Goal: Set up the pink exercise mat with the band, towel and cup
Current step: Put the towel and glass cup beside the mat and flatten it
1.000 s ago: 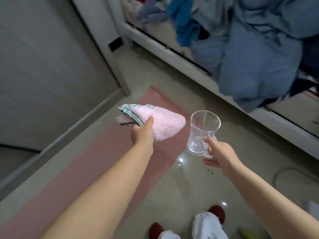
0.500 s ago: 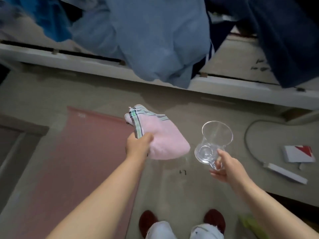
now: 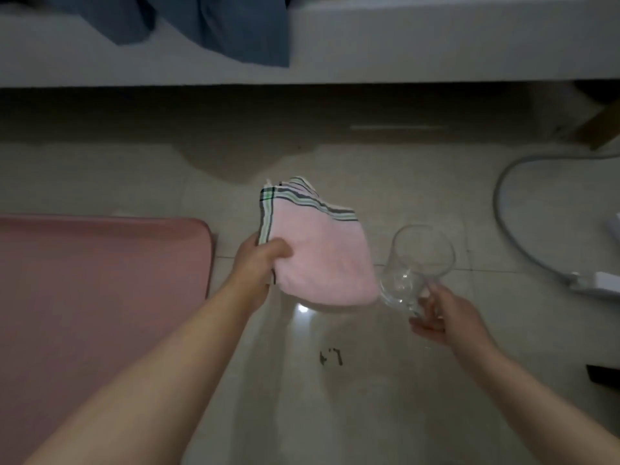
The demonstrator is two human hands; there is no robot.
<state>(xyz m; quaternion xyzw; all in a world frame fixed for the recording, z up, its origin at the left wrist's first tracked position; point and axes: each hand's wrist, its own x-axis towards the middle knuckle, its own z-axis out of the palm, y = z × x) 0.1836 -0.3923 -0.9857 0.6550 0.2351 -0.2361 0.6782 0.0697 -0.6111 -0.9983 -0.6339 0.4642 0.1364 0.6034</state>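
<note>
The left hand pinches a folded pink towel by its striped edge, thumb on top, holding it above the tiled floor; the right hand grips a clear glass cup by its handle, just right of the towel. The pink mat lies on the floor at left, apart from both; a bed frame with blue cloth spans the far side.

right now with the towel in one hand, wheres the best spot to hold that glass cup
By its handle, from the right and underneath, as the right hand does now. The glass cup is tilted with its smooth, wide mouth up and away, so the low handle is the surest hold.
</note>
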